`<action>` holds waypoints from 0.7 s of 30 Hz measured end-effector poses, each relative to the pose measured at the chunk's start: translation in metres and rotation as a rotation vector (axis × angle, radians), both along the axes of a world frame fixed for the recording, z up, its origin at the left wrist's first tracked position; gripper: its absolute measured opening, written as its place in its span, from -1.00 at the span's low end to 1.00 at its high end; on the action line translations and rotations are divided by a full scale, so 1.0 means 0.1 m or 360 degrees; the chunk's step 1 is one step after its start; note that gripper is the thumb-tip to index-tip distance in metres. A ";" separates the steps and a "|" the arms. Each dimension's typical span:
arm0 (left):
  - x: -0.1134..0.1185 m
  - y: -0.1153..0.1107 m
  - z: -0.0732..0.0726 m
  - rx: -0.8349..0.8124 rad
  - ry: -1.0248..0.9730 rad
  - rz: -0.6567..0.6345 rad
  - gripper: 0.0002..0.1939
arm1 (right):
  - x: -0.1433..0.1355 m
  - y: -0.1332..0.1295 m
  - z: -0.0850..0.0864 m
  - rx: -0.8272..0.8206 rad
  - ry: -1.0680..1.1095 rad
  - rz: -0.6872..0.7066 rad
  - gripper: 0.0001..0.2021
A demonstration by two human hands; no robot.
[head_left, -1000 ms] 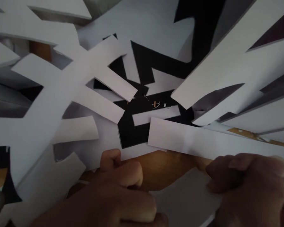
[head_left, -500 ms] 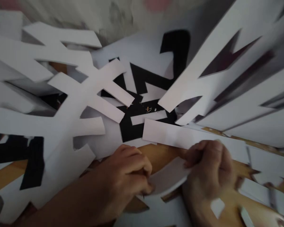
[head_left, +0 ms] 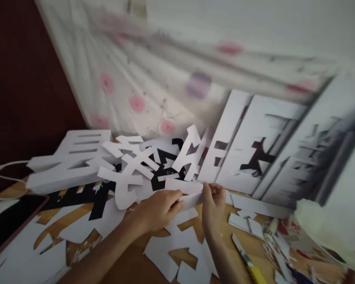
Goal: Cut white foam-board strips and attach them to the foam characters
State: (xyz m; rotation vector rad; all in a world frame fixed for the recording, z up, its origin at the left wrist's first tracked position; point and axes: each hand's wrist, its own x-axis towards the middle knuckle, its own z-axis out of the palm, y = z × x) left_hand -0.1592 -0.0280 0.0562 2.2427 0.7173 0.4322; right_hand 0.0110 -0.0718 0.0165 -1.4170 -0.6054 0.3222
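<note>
1. A small white piece of card [head_left: 191, 200] is stretched between the two hands, above the wooden table [head_left: 130, 262] and just in front of a longer white strip [head_left: 182, 185].
2. The left hand [head_left: 161, 208] has its fingers bent and nearly closed on the card's left end; the exact placing of the fingertips is too small to tell.
3. The right hand [head_left: 213, 207] is at the card's right end, fingers curled in towards the thumb – closed on it in a pinch, as far as shows.
4. Behind the strip lie black cut pieces [head_left: 158, 182]; to their left, a white branching cut-out [head_left: 128, 173] overlaps them.
5. Below and between the forearms, angular white offcuts [head_left: 187, 236] are spread on the wood.
6. Right of the right forearm lies a knife with a yellow handle [head_left: 256, 275], near a plastic-lined container [head_left: 306, 240].
7. Further back, white boards with cut-outs [head_left: 235, 152] lean upright before a spotted curtain [head_left: 154, 86].
8. At far left – a dark-screened device [head_left: 14, 223] and a white cable [head_left: 2, 167].
</note>
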 end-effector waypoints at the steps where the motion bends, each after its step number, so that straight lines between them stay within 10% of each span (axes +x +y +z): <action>1: 0.04 -0.07 0.05 -0.0001 -0.0033 0.0006 -0.69 | 0.00 -0.05 0.03 0.0019 0.0018 -0.0032 -0.68; 10: 0.20 -0.74 0.57 0.0373 0.0277 -0.0316 -0.58 | 0.06 -0.47 0.32 0.0151 0.0250 0.0045 -0.68; 21: 0.23 -1.13 0.76 -0.0042 0.0085 -0.0607 -0.64 | -0.12 -0.71 0.67 0.0337 0.0447 0.0585 -0.53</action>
